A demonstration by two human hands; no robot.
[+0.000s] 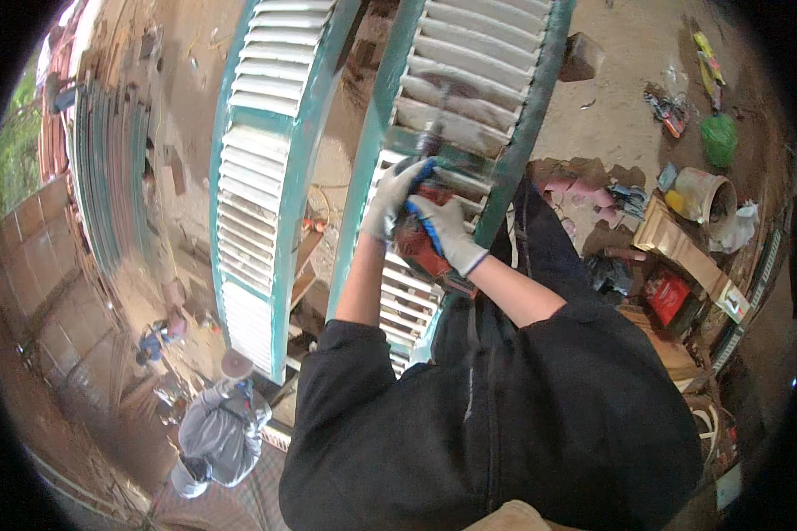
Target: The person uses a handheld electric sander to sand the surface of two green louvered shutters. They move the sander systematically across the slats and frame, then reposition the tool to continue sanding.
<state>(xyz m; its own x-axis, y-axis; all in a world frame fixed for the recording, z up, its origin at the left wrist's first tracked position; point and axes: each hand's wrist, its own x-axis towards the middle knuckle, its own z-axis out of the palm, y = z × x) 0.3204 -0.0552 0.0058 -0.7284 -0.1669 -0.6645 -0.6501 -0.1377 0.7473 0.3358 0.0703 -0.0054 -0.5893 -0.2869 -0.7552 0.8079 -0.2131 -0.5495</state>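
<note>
My left grip (391, 196) and right grip (452, 232) are clasping a red power tool (419, 249) whose disc (450, 86), tilting, could gouge slats (478, 44) ahead.

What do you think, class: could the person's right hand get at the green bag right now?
Probably not: the right hand is gripping the red power tool, and the green bag lies well away to the right.

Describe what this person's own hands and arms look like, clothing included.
The left hand and right hand both wear whitish-grey gloves with bright blue areas; the right glove's cuff has a narrow dark blue edge. Above the gloves, the forearms are bare. Loose-looking black sleeves begin around the elbows, with no markings visible on them.
</note>
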